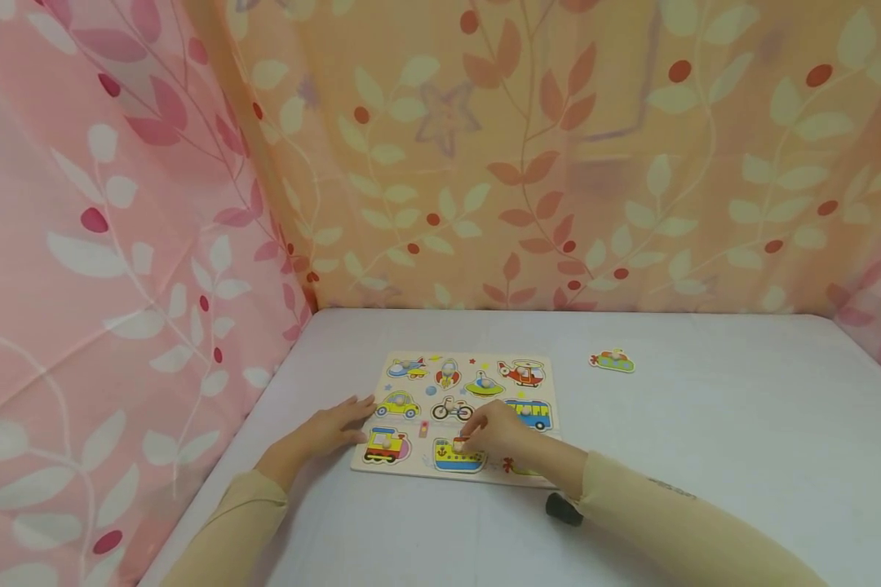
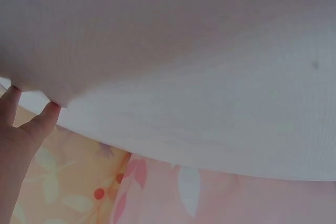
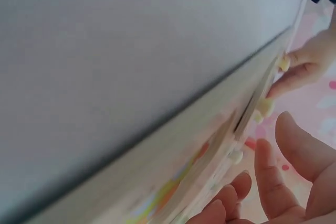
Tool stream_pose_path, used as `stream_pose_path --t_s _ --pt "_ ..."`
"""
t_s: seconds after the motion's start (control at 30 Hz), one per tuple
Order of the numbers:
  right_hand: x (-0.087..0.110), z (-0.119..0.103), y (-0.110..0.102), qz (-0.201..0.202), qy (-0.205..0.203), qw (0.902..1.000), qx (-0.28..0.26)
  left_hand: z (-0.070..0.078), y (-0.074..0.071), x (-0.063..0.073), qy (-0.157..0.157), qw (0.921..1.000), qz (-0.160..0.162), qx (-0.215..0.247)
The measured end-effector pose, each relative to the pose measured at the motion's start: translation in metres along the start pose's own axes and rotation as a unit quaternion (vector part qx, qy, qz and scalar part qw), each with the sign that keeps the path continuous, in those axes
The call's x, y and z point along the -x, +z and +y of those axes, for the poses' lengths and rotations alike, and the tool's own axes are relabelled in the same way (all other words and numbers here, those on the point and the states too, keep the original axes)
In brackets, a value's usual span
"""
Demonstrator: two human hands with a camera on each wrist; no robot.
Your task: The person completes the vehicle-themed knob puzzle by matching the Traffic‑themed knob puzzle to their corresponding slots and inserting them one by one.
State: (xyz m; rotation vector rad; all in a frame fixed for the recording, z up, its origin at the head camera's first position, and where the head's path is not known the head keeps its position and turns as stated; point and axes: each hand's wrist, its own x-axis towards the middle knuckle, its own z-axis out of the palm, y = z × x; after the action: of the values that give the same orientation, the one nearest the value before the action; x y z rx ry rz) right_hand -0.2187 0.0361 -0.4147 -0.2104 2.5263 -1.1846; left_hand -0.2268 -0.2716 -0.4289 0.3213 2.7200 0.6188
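Observation:
A wooden knob puzzle board (image 1: 418,469) with vehicle pieces lies flat on the table. My right hand (image 1: 495,430) is over its lower middle, fingertips right at the knob of the yellow and blue ship piece (image 1: 458,458). In the right wrist view, the thumb (image 3: 296,142) and forefinger (image 3: 272,184) are apart, with nothing between them. My left hand (image 1: 326,428) rests at the board's left edge, beside the car piece (image 1: 398,405) and the train piece (image 1: 385,446). The right forearm partly covers the lower right corner, where a red propeller picture (image 1: 510,465) shows.
A green submarine piece (image 1: 613,360) lies on the white table (image 1: 712,432), right of the board. A black device (image 1: 564,509) sits at the right wrist. Upper pieces include a helicopter (image 1: 523,372) and a bus (image 1: 534,414). Patterned curtains (image 1: 499,163) enclose the table.

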Motion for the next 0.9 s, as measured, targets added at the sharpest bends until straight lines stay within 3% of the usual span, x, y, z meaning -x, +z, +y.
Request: stream_pose_path --t_s 0.47,0.7,0.9 --pt "0.003 0.012 -0.004 -0.003 -0.041 0.9947 0.094 0.001 0.001 0.001 0.005 0.9999 0.000 0.011" --pt "0.005 0.014 -0.011 -0.006 -0.020 0.9970 0.074 0.001 0.002 0.001 0.006 0.9998 0.006 0.018" --pt "0.009 0.018 -0.030 -0.006 -0.020 0.9985 0.050 0.001 0.002 0.001 0.003 0.9997 0.010 0.021"
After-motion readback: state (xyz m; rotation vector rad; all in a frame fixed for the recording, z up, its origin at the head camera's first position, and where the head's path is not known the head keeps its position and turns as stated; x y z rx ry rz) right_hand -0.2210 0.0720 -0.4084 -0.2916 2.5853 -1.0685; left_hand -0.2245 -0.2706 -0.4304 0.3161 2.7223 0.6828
